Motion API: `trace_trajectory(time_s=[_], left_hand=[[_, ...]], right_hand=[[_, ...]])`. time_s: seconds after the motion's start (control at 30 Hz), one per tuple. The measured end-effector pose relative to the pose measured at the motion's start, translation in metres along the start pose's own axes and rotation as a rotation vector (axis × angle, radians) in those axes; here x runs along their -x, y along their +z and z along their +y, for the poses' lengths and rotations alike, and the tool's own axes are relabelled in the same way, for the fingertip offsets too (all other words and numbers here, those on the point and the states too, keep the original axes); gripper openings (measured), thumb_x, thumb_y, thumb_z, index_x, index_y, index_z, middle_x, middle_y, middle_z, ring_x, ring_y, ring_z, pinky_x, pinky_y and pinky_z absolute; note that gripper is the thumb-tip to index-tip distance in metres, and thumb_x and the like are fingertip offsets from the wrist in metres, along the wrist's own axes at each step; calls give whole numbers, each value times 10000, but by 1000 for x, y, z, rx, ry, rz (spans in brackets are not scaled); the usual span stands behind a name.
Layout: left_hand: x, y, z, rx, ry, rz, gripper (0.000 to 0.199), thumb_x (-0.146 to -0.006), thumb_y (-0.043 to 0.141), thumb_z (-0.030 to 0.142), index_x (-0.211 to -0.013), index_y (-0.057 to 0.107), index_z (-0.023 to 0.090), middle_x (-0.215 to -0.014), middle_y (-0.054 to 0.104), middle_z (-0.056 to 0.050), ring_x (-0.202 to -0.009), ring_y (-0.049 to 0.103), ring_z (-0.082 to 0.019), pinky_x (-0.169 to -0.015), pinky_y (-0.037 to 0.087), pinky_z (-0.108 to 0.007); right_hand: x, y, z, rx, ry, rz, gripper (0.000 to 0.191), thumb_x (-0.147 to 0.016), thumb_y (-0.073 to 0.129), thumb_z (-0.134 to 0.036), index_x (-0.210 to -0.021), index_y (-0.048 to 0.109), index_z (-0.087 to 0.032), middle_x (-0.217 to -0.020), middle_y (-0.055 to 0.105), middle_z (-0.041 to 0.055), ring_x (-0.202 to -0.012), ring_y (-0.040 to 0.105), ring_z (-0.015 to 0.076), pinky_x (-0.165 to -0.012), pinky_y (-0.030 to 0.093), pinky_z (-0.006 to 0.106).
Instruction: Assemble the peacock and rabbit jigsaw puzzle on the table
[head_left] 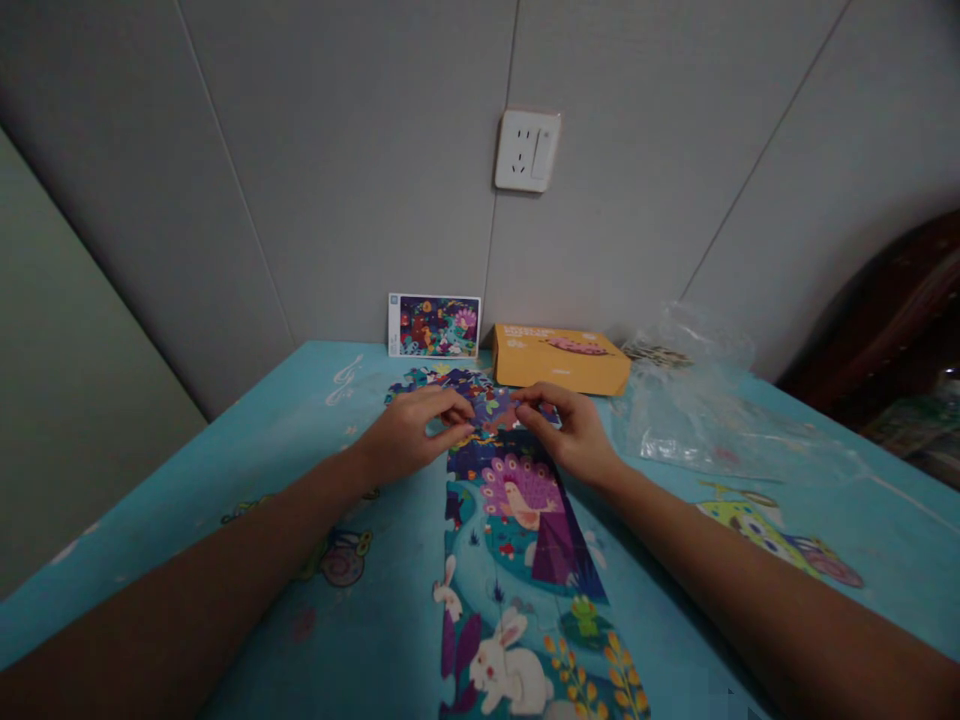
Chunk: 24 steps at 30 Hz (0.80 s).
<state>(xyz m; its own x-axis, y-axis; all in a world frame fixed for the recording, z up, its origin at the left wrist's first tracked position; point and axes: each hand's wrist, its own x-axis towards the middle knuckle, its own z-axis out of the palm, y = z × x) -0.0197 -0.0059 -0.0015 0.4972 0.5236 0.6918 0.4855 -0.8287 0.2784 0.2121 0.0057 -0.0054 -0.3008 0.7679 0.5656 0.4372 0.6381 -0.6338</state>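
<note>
- One left hand and one right hand, apart from each other, fingertips curled in at either side of a purple-blue puzzle piece; cannot tell whether either pinches tightly.
- Piece position: far end of the joined puzzle strip, which lies on the blue surface.
- Step in hand (judged): aligning a piece at that far end. Next move probably calls for matching tabs, then pressing flat without lifting neighbours.
- Beyond left hand: more puzzle pieces, partly hidden; joins unclear.
- Yellow box, behind right hand: contents not visible.
- Clear plastic bag, right of box: tan pieces at its far end, apparently inside.
- Picture card: upright by the wall.
</note>
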Motion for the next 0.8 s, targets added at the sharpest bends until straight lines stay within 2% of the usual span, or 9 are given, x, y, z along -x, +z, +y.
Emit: trace_trajectory(time_s=[0.17, 0.8], left_hand=[[-1, -1, 1, -4, -11, 6, 74, -846, 625, 231, -841, 635, 158, -727, 672, -3, -650, 627, -99, -666, 528, -222], [1, 0, -4, -16, -33, 27, 51, -839, 624, 190, -867, 637, 150, -730, 680, 5, -660, 634, -94, -663, 491, -204]], right_hand=[[-2, 2, 6, 33, -15, -2, 195, -866, 562, -289, -934, 718, -194, -883, 728, 62, -809, 636, 196, -733, 461, 318], [-3, 1, 5, 70, -28, 25, 133, -845, 603, -262, -841, 709, -181, -781, 700, 46, -709, 589, 165, -667, 425, 289]])
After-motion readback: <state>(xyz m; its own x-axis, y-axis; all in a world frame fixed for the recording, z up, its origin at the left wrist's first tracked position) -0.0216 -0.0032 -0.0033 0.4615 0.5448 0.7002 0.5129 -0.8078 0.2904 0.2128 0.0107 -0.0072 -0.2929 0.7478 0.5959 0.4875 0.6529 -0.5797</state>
